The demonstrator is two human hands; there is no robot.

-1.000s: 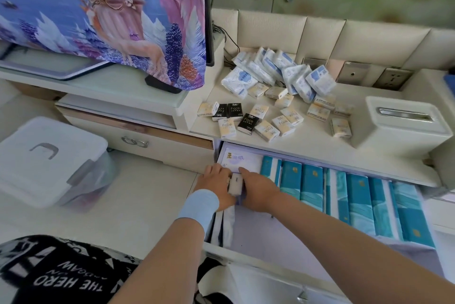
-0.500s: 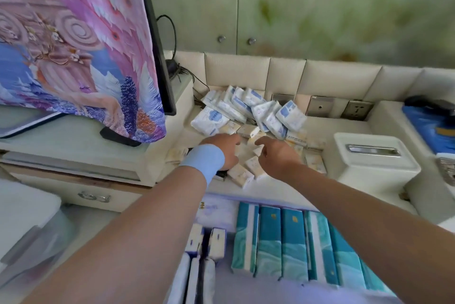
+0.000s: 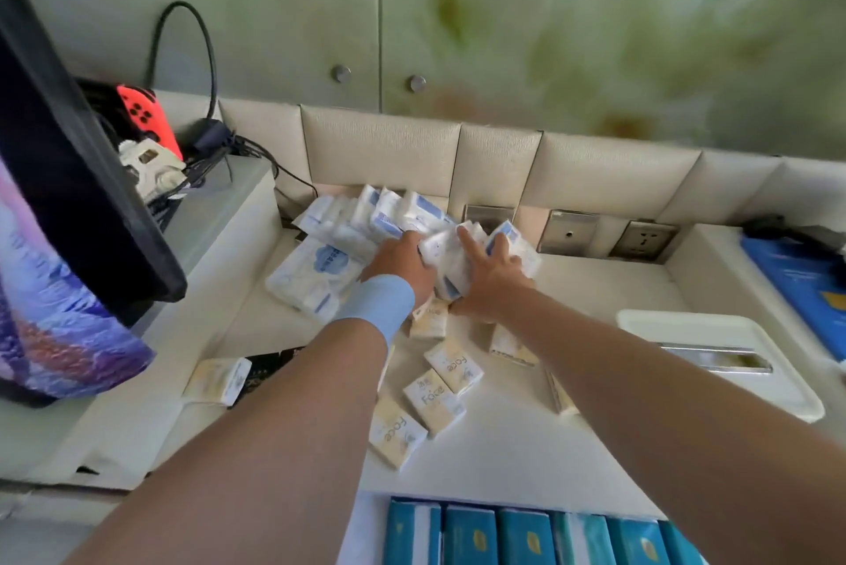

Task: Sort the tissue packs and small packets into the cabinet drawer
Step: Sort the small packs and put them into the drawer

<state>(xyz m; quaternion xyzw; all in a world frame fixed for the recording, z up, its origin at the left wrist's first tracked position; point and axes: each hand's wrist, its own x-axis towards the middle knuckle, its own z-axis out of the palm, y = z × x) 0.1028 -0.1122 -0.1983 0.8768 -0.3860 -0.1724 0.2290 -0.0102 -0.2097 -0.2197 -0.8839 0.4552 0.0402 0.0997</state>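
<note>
Both hands have left the small packets (image 3: 453,365) and reached farther back, into the heap of white-and-blue tissue packs (image 3: 320,271) by the far padded wall of the countertop (image 3: 526,464). The left hand (image 3: 403,262), blue wristband (image 3: 382,301) below it, curls its fingers round a pack in the heap. The right hand (image 3: 490,276) lies spread, fingers straight, pressing the heap from the right. The cream small packets, nearer, read "Face". The drawer (image 3: 361,528) now shows only at the near edge — teal packs (image 3: 526,537) in a row.
</note>
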